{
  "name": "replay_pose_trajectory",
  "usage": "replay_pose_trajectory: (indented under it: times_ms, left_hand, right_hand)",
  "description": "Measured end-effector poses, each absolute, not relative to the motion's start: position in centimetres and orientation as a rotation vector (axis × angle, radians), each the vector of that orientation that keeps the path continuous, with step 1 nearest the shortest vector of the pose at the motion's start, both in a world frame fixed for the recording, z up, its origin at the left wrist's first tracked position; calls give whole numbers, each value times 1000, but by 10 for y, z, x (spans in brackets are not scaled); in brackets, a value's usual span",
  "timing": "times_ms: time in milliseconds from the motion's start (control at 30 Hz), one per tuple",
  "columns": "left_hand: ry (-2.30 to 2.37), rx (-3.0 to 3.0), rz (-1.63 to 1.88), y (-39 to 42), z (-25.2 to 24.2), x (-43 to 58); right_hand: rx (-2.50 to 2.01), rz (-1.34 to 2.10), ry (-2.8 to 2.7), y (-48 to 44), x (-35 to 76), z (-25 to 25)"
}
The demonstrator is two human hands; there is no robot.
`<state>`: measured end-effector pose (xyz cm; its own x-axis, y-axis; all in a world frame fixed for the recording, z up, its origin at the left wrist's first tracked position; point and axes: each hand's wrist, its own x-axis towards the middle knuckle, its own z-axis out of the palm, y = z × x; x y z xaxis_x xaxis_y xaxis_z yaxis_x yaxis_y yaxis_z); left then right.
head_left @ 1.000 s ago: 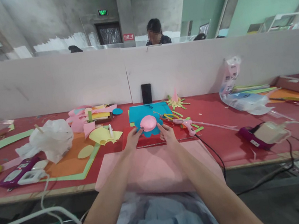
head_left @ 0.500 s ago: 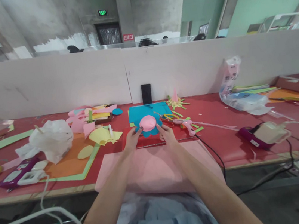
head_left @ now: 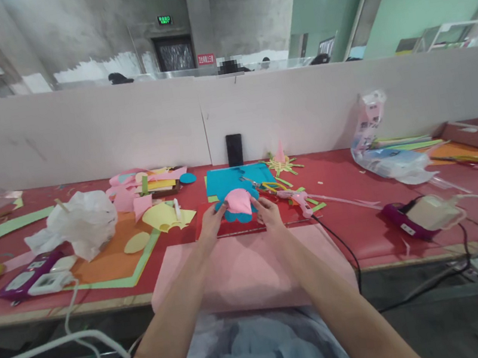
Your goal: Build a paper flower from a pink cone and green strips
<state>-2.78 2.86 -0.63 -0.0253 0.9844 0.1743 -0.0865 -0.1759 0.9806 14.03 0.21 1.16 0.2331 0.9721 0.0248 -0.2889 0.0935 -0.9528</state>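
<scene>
Both sides of the pink paper piece [head_left: 238, 201] were pinched in nearly closed fingers, your left hand [head_left: 211, 222] at one edge, your right hand [head_left: 268, 212] at the other, blue scalloped paper [head_left: 240, 218] showing around it.

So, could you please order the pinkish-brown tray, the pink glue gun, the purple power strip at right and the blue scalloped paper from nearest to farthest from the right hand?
1. Blue scalloped paper: at the right hand.
2. Pink glue gun: just right.
3. Purple power strip: farther right, nearer front.
4. Pinkish-brown tray: far right, toward back.
</scene>
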Motion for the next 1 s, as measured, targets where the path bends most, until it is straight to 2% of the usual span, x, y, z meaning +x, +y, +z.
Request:
replay_pose_trajectory:
  times_ms: [367, 600, 867, 933, 1000]
  left_hand:
    - [1063, 1308, 1385, 30, -6, -28]
    - [1321, 1525, 1507, 25, -8, -32]
    - [1839, 1832, 1125, 16, -3, -32]
    - [1915, 1885, 1190, 15, -1, -33]
    - [1947, 1917, 1396, 11, 4, -32]
  right_hand:
    - [-1034, 1096, -797, 4, 143, 9]
    - [-880, 1185, -726, 3, 149, 7]
    - [-691, 1361, -663, 5, 156, 9]
    - [-643, 1410, -650, 5, 157, 9]
    - [-596, 1442, -649, 5, 158, 9]
